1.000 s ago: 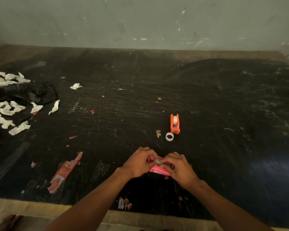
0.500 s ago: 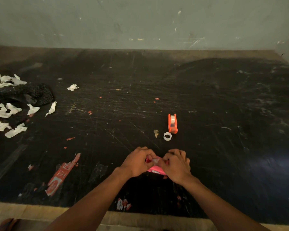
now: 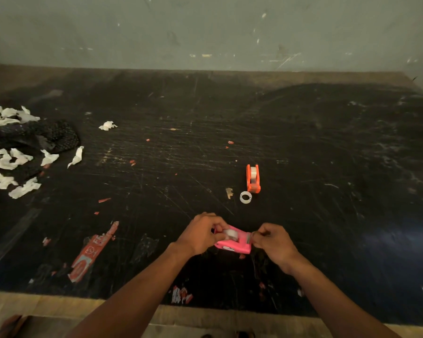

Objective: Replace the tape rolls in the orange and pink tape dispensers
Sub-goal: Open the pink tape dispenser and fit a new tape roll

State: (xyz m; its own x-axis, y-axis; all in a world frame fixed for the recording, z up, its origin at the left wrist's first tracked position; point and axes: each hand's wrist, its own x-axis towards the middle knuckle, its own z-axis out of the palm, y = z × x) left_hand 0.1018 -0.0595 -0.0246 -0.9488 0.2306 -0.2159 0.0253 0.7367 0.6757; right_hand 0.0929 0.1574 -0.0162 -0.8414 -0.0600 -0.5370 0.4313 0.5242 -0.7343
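The pink tape dispenser (image 3: 237, 245) is held just above the black table near its front edge, with a clear tape roll (image 3: 230, 234) seated in it. My left hand (image 3: 200, 234) grips the dispenser's left end, fingers on the roll. My right hand (image 3: 272, 241) pinches at the dispenser's right end, where the cutter is; whether tape is between its fingertips I cannot tell. Farther back stands the orange tape dispenser (image 3: 253, 178) with a roll inside. An empty white tape core (image 3: 245, 197) lies flat just in front of it.
Torn white paper scraps (image 3: 7, 162) and a dark cloth (image 3: 34, 137) lie at the table's left. A red torn label (image 3: 91, 252) is stuck down left of my hands. A small tan scrap (image 3: 229, 192) lies beside the core. A grey wall (image 3: 205, 30) backs the table.
My hands have drawn apart: the right hand moved right to the dispenser's end, exposing the pink body and the roll that were covered before.
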